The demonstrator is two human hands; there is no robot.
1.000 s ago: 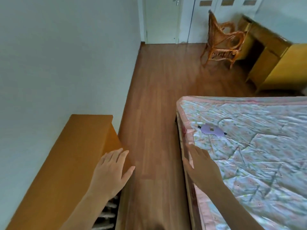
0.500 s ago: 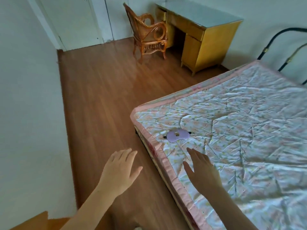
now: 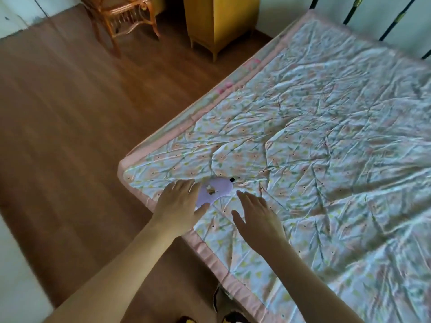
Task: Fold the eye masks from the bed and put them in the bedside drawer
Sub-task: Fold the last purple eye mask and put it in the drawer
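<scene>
A lilac eye mask (image 3: 215, 188) with a black strap end lies flat on the floral quilt near the bed's (image 3: 326, 141) near-left corner. My left hand (image 3: 179, 203) hovers over the mask's left part, fingers spread, covering some of it; whether it touches the mask is unclear. Just right of the mask, my right hand (image 3: 256, 215) is held open above the quilt, fingertips a little short of the mask. Neither hand holds anything. The bedside drawer is out of view.
Wooden floor (image 3: 70, 113) runs left of the bed. A wicker chair (image 3: 121, 17) and a yellow desk (image 3: 219, 19) stand at the far side. Black metal bed rails (image 3: 396, 22) rise at the top right. My shoes (image 3: 224, 304) show by the bed edge.
The view swung right from the bedside cabinet to the bed. Both hands moved forward to the mask; my left hand came off the cabinet and now overlaps the mask.
</scene>
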